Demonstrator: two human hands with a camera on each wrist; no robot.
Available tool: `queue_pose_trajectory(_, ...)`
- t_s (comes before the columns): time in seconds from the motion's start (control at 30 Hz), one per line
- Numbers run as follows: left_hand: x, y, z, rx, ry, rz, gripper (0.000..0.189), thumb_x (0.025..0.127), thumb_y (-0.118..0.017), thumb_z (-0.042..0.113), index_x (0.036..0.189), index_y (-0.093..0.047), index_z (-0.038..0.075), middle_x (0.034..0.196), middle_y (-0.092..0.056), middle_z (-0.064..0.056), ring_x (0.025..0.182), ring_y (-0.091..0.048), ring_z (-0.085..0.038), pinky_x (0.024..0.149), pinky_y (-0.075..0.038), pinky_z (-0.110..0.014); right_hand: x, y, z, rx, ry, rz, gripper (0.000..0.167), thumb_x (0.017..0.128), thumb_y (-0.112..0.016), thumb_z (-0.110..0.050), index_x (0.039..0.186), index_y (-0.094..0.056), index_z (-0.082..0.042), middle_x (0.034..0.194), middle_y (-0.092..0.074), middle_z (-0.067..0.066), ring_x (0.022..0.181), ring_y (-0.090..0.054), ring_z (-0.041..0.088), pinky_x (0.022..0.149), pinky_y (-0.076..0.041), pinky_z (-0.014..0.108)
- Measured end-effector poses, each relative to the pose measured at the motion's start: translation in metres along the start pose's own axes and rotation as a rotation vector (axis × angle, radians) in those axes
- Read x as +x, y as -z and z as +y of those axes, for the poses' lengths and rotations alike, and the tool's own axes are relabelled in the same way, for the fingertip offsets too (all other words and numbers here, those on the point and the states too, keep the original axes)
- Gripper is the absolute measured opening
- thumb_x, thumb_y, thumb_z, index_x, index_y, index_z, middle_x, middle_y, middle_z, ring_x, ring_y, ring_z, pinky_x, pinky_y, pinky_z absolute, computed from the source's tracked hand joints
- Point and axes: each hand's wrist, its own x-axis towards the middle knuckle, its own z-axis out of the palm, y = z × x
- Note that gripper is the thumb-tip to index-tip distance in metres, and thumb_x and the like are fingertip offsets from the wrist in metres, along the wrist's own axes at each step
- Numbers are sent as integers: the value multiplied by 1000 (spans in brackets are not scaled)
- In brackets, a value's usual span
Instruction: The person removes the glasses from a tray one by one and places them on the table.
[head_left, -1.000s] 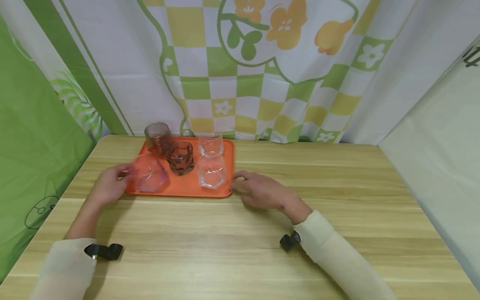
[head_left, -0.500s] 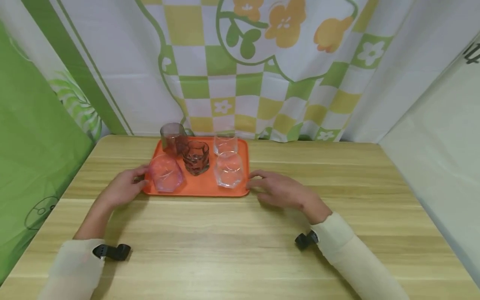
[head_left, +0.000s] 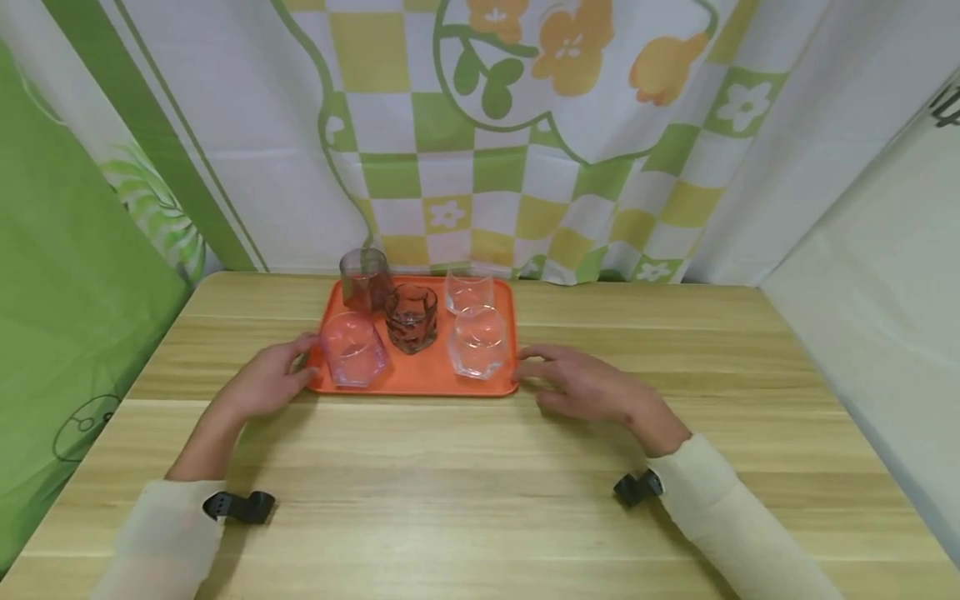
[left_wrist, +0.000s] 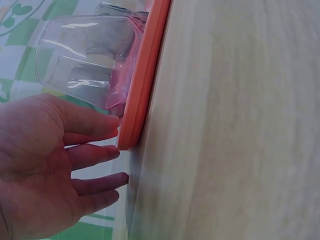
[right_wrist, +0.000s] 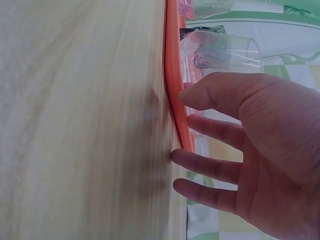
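On the wooden table lies an orange tray (head_left: 420,377) bearing several drinking glasses. At its front left is a pink-tinted glass (head_left: 356,354), with a smoky tumbler (head_left: 365,279) behind it. A dark faceted glass (head_left: 412,321) occupies the middle. One clear glass (head_left: 478,346) is at the front right, another clear glass (head_left: 470,293) behind that. My left hand (head_left: 270,379) touches the tray's left end with thumb and fingertips, the fingers fairly straight. At the opposite end, my right hand (head_left: 588,385) has its thumb and forefinger against the rim, the other fingers spread near the tabletop.
A patterned curtain (head_left: 442,175) hangs along the table's back edge. Green cloth (head_left: 82,275) borders the left side and pale cloth (head_left: 877,250) the right. Bare wood (head_left: 450,492) stretches in front of the tray.
The tray with its glasses has slid to the right along the table. Both hands have moved right with it, keeping at its two ends.
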Motion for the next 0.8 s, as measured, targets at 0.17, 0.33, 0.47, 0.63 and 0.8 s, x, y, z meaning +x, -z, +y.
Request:
queue_pose_trajectory(0.17, 2, -1, 1, -9, 0, -23, 53, 97, -62, 1, 143, -44, -20, 148, -36, -41, 138, -34, -56, 112, -29, -65, -1, 0, -1, 12, -9, -5, 37, 97, -66, -10, 134, -66, -13, 146, -51, 15, 132, -50, 35, 107, -43, 54)
queue_pose_trajectory(0.33, 2, 1, -2, -22, -33, -60, 56, 96, -66, 3, 143, -45, -18, 151, -33, -41, 139, -33, -56, 112, -28, -66, -2, 0, -3, 12, -31, -10, 37, 98, -67, -10, 134, -66, -13, 145, -51, 15, 132, -50, 35, 107, -43, 54)
queue_pose_trajectory(0.47, 2, 6, -7, -53, -14, -97, 69, 95, -73, 12, 149, -39, -15, 154, -34, -37, 142, -32, -53, 113, -28, -65, -2, 0, -4, 13, -40, -5, 36, 98, -67, -11, 134, -66, -14, 145, -52, 15, 132, -50, 35, 107, -43, 54)
queue_pose_trajectory(0.63, 2, 9, -9, -78, 8, -135, 96, 86, -85, 30, 155, -32, -10, 157, -33, -33, 144, -29, -51, 114, -27, -66, 1, 0, -4, 41, -64, 15, 36, 98, -67, -11, 134, -66, -11, 145, -52, 15, 132, -51, 34, 108, -43, 53)
queue_pose_trajectory(0.8, 4, 7, -11, -41, 23, -130, 105, 83, -87, 40, 156, -31, -10, 157, -31, -33, 143, -27, -53, 112, -27, -68, 7, -2, -4, 116, -128, 94, 43, 99, -68, -15, 140, -59, -5, 142, -56, 13, 133, -50, 29, 110, -42, 48)
